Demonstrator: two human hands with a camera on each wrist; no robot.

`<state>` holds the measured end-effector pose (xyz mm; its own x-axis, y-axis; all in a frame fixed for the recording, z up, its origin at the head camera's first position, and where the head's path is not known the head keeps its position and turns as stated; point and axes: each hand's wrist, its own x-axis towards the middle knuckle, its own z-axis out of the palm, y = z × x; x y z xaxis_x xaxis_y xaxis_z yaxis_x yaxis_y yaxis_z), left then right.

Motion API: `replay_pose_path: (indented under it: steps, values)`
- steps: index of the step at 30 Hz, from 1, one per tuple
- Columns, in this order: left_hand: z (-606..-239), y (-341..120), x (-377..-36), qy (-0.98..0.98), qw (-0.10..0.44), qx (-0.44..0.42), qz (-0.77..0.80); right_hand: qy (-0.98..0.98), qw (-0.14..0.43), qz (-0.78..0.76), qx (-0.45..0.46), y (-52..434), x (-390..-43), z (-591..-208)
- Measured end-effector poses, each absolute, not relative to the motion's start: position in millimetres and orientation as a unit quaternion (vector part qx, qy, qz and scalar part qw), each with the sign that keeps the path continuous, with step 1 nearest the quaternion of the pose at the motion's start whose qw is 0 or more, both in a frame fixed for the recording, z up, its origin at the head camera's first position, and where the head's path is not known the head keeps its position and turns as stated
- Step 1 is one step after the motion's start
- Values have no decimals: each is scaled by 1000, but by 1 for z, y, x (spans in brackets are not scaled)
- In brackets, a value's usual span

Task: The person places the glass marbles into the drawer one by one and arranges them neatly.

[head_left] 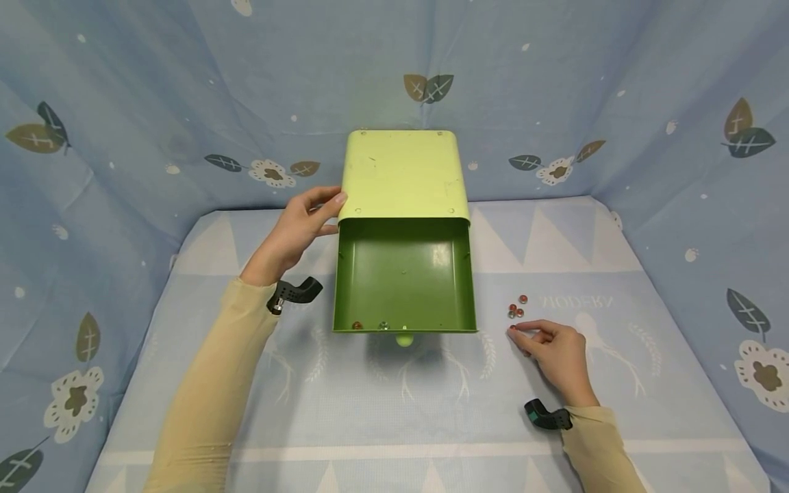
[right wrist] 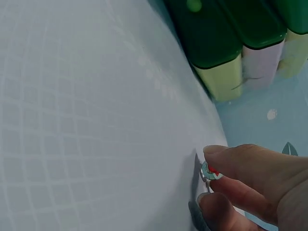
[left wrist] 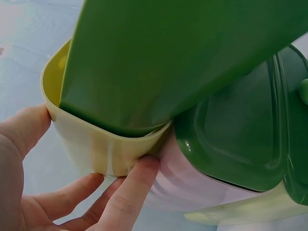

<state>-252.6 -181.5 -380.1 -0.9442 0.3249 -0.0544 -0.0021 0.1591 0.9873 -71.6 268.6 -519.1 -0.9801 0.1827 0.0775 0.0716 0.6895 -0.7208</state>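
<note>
Left hand (head_left: 294,229) spread; right hand (head_left: 555,349) pinching.

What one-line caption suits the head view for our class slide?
Left hand steadies a light green drawer cabinet, dark green drawer pulled open, while right hand pinches a small glass bead.
</note>
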Motion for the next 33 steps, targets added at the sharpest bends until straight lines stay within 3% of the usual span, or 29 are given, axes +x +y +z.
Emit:
replay_pose_path:
  steps: [33]
  values:
    - [-380,-181,-252,753,129,108,636,-913,77,393,-73,263,-70,-507]
